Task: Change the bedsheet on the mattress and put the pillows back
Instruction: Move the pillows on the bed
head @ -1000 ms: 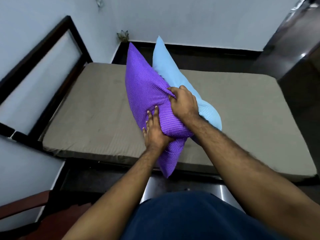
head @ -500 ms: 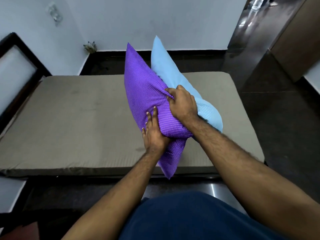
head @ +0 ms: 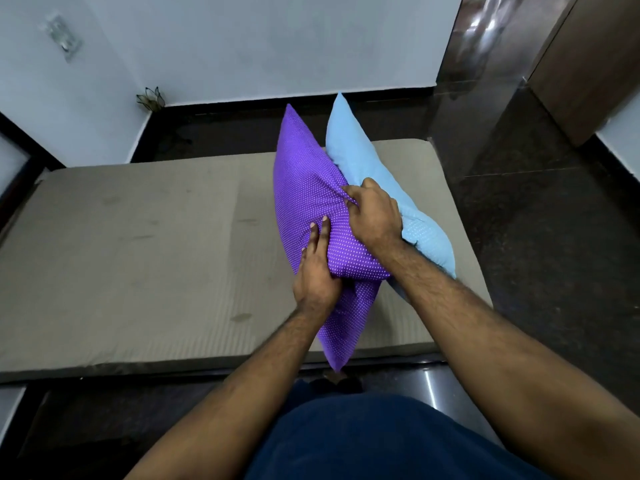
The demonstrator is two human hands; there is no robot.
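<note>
I hold two pillows together on edge above the bare grey-brown mattress [head: 145,258]. The purple dotted pillow [head: 308,188] faces me, and the light blue pillow [head: 360,157] is pressed against its far right side. My left hand [head: 317,268] grips the purple pillow low on its left face, fingers pressed into the fabric. Over the top of both, my right hand [head: 372,213] clutches a bunch of purple cloth while its forearm pins the blue one. No sheet covers the mattress.
A dark bed frame [head: 17,161] edges the mattress at the left. White walls [head: 242,46] stand behind, with a small dark ornament [head: 150,97] in the corner. Glossy dark floor [head: 540,237] lies to the right, beside a brown wooden door [head: 588,64].
My view has swung right along the bed, so the headboard has slid out at the left and the floor and door have come in. Both hands keep the same grip on the pillows.
</note>
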